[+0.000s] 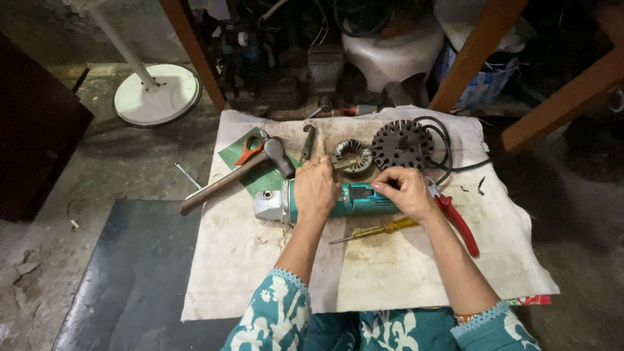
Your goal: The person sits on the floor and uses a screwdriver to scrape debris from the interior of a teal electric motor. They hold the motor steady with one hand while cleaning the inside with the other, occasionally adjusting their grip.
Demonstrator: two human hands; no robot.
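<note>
Teal angle grinder (338,200) lies on a stained white cloth (403,266), gripped by both hands: left hand (314,190) wraps its front, right hand (406,192) closes on its rear. Yellow screwdriver (377,230) lies just beside; hammer (237,173) nearby.

left hand (315,188) clasped, right hand (406,192) pinching

Teal plastic body on the angle grinder (344,200), smooth with a dull sheen, and a matt grey cast-metal head at its nine o'clock end. It lies on stained, creased white cloth (416,273). Hammer (234,175) at ten o'clock: dark worn metal, rust-brown handle. Screwdriver (377,229) at six o'clock: glossy yellow translucent plastic grip, bright steel shaft. Pliers (458,224): red rubbery sleeves.
</note>
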